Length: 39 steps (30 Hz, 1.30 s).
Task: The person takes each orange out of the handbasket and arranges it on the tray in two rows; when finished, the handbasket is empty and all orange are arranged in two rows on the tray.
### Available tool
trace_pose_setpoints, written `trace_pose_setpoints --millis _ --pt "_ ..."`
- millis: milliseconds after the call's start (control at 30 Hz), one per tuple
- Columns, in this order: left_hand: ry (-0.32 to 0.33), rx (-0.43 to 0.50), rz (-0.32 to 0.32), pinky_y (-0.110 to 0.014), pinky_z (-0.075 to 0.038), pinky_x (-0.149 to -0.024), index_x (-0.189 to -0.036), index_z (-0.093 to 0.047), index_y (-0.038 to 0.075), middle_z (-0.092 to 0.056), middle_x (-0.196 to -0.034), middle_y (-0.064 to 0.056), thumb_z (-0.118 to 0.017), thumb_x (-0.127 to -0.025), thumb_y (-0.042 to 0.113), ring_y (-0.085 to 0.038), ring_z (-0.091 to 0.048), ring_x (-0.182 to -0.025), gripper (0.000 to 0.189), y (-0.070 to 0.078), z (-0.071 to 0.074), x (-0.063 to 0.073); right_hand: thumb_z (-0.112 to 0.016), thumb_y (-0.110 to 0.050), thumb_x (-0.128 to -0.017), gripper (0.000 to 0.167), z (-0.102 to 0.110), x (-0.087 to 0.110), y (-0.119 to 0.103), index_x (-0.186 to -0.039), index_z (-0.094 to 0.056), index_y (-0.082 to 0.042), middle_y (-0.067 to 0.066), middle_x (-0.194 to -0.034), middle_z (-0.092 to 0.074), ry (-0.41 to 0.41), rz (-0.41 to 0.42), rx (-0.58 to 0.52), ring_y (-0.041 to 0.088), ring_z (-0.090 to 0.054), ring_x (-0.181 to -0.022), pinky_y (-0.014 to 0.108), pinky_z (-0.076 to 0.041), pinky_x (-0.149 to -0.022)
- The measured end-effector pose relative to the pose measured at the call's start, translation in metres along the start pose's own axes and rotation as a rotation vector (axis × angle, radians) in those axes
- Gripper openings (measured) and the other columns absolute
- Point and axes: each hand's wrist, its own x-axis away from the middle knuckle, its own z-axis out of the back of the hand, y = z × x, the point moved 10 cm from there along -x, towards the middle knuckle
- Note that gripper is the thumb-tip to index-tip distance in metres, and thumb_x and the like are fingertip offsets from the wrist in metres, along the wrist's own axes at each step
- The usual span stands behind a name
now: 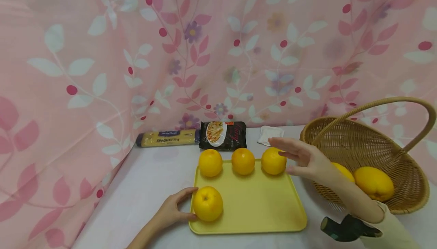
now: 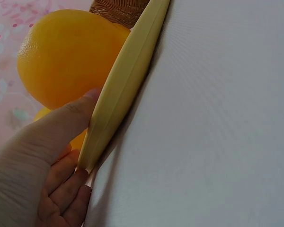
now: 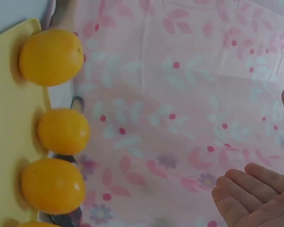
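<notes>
An orange (image 1: 208, 204) sits in the front left corner of the yellow tray (image 1: 256, 203). My left hand (image 1: 175, 209) rests at the tray's left rim beside it, thumb and forefinger spread. In the left wrist view, the thumb lies over the rim close to the orange (image 2: 71, 56). Three more oranges stand along the tray's back edge: left (image 1: 210, 163), middle (image 1: 243, 161) and right (image 1: 274, 161). Above the back right corner my right hand (image 1: 304, 159) is raised, fingers extended, holding nothing; its fingers overlap the right orange in the head view.
A wicker basket (image 1: 362, 135) with a tall handle leans open at the right, holding yellow fruit (image 1: 373, 183). Behind the tray lie a spaghetti packet (image 1: 170, 138), a black food packet (image 1: 223, 135) and a small white packet (image 1: 269, 135). A pink floral cloth (image 1: 239, 51) hangs behind.
</notes>
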Motion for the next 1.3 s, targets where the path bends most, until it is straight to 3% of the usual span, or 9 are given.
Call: trace_pose_setpoints --millis 333,567,733,900,1133,1300 --pt "-0.002 -0.001 0.003 -0.036 -0.033 -0.099 -0.129 -0.047 0.012 -0.047 -0.13 -0.004 -0.08 -0.064 0.031 -0.02 -0.043 -0.118 0.075 0.001 -0.002 -0.002 -0.047 0.022 -0.081 0.054 0.056 0.033 -0.024 -0.131 -0.031 0.011 0.011 -0.135 -0.039 0.085 -0.08 0.095 0.017 -0.037 -0.122 0.02 -0.033 -0.097" --pt "0.004 -0.02 0.035 -0.038 -0.032 -0.099 -0.129 -0.046 0.015 -0.047 -0.13 -0.001 -0.08 -0.063 0.033 -0.02 -0.042 -0.118 0.076 -0.003 0.002 0.002 -0.042 0.023 -0.083 0.05 0.094 0.046 -0.026 -0.13 -0.034 0.011 0.014 -0.133 -0.042 0.132 -0.13 0.183 0.016 -0.041 -0.119 0.017 -0.039 -0.092" --pt "0.026 -0.006 0.06 -0.043 -0.031 -0.099 -0.128 -0.047 0.015 -0.047 -0.13 -0.004 -0.08 -0.064 0.031 -0.023 -0.042 -0.118 0.074 -0.005 0.008 0.003 -0.038 0.016 -0.088 0.04 0.124 0.054 -0.019 -0.128 -0.037 0.01 0.012 -0.127 -0.048 0.151 -0.21 0.316 0.014 -0.048 -0.112 0.016 -0.041 -0.089" --pt "0.013 0.012 0.067 -0.044 -0.028 -0.101 -0.128 -0.047 0.015 -0.047 -0.13 -0.003 -0.079 -0.064 0.031 -0.022 -0.041 -0.119 0.073 -0.006 0.005 0.001 -0.035 0.006 -0.093 0.035 0.153 0.072 -0.006 -0.128 -0.041 0.004 0.008 -0.122 -0.053 0.2 -0.329 0.464 0.01 -0.051 -0.106 0.011 -0.04 -0.086" --pt "-0.001 0.018 0.055 -0.045 -0.028 -0.101 -0.128 -0.047 0.014 -0.047 -0.13 -0.003 -0.079 -0.066 0.031 -0.023 -0.041 -0.119 0.072 -0.006 0.0 0.0 -0.04 0.0 -0.094 0.036 0.182 0.1 0.023 -0.13 -0.04 0.001 0.003 -0.121 -0.054 0.3 -0.465 0.472 0.004 -0.05 -0.106 0.008 -0.04 -0.083" --pt "0.001 0.021 0.037 -0.042 -0.03 -0.1 -0.128 -0.047 0.014 -0.047 -0.129 -0.002 -0.079 -0.065 0.031 -0.022 -0.041 -0.119 0.073 -0.004 0.0 0.001 -0.048 -0.007 -0.093 0.033 0.19 0.114 0.045 -0.125 -0.046 -0.001 -0.007 -0.114 -0.058 0.289 -0.556 0.565 -0.003 -0.05 -0.1 0.006 -0.039 -0.076"
